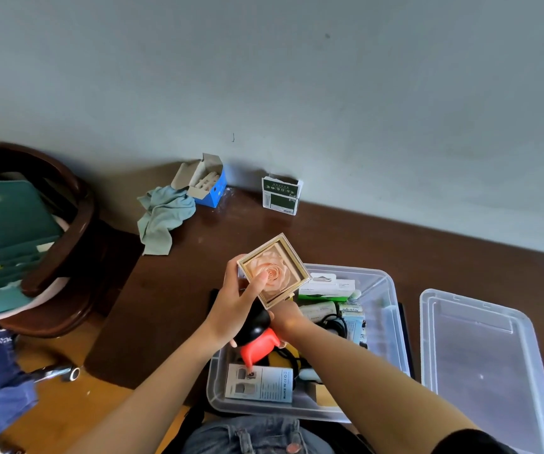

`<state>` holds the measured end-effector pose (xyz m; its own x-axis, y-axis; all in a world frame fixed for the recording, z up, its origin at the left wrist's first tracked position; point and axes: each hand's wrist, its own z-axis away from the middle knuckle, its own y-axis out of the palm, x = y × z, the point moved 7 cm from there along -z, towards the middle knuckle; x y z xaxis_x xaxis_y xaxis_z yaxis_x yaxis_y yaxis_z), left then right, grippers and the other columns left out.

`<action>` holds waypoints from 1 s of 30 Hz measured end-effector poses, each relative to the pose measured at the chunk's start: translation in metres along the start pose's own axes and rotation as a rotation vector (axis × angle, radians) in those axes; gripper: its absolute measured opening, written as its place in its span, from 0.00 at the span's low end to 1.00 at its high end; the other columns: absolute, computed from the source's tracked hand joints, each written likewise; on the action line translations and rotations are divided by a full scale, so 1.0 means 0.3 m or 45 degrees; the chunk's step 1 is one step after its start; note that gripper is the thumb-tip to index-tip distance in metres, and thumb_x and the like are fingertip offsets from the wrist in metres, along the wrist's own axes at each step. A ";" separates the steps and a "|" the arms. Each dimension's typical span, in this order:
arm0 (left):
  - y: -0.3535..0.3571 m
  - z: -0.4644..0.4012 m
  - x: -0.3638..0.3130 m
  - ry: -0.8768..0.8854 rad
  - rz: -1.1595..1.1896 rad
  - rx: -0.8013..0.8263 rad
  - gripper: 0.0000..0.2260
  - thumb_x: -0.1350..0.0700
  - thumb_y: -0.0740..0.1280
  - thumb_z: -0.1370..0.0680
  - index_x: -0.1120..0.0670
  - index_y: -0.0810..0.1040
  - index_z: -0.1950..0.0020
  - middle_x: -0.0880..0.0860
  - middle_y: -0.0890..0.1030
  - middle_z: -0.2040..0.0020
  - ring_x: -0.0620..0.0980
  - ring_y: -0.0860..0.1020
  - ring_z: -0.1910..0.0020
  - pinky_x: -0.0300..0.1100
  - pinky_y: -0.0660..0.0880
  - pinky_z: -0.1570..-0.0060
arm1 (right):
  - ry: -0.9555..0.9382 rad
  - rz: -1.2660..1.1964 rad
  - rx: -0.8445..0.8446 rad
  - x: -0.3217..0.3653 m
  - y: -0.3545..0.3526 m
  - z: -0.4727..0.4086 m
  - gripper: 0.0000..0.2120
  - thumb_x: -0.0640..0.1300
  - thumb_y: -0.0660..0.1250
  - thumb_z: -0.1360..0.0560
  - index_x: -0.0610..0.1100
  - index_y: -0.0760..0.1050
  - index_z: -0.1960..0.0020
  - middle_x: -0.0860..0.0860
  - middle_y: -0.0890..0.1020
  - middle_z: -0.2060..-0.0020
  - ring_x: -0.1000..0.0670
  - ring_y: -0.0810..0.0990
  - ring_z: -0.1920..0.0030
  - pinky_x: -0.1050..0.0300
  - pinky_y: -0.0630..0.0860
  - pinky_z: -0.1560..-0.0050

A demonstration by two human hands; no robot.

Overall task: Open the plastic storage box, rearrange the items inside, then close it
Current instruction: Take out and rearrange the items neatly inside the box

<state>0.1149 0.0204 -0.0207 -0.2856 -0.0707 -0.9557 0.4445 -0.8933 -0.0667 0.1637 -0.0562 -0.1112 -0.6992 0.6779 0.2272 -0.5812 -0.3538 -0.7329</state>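
Far to the left of my left hand (pixel 234 306) I see one dark wooden chair (pixel 67 231) carrying a teal box (pixel 8 221). Up and left of that hand lie one pale green cloth (pixel 162 217) and one open blue carton (pixel 206 185) on the bench (pixel 172 290), with one green-and-white packet (pixel 281 195) standing above the hand by the wall.

My left hand grips one small square box showing a peach rose (pixel 273 270), fingers curled round its left edge and the thumb pressed on its clear face, holding it tilted over the clear storage box (pixel 391 309). Just below it, one red and black figurine (pixel 257 342) sits between the two hands. My right hand (pixel 288 317) is tucked under the rose box; I cannot tell how far its fingers are closed or what they hold.

The storage box lies open beneath both hands, filled with packets and cables. To the right of my right hand, one clear lid (pixel 483 365) lies flat on the bench, just beside the box.
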 end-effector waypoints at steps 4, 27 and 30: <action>0.002 0.002 -0.021 0.033 -0.040 0.007 0.23 0.44 0.64 0.26 0.50 0.65 0.34 0.48 0.76 0.39 0.43 0.75 0.39 0.41 0.71 0.37 | -0.031 -0.148 -0.096 -0.015 -0.031 0.029 0.09 0.34 0.68 0.30 0.39 0.78 0.49 0.43 0.82 0.50 0.42 0.79 0.48 0.49 0.77 0.47; 0.027 0.024 -0.039 0.311 -0.455 -0.086 0.27 0.30 0.62 0.32 0.36 0.63 0.36 0.18 0.63 0.50 0.21 0.67 0.49 0.20 0.65 0.59 | 0.089 0.205 -0.093 -0.382 -0.138 0.406 0.06 0.41 0.61 0.22 0.41 0.74 0.48 0.45 0.81 0.51 0.44 0.79 0.51 0.53 0.75 0.53; 0.031 0.027 -0.045 0.322 -0.478 -0.086 0.27 0.29 0.61 0.33 0.35 0.63 0.37 0.18 0.62 0.50 0.21 0.67 0.49 0.24 0.65 0.57 | 0.121 0.513 0.129 -0.353 -0.078 0.395 0.07 0.32 0.60 0.25 0.38 0.75 0.51 0.45 0.79 0.55 0.43 0.79 0.52 0.55 0.72 0.59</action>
<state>0.1158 0.0096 -0.0061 -0.2250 0.3704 -0.9012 0.4064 -0.8050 -0.4323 0.2020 -0.1961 -0.0423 -0.8399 0.5272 -0.1286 -0.3103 -0.6611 -0.6832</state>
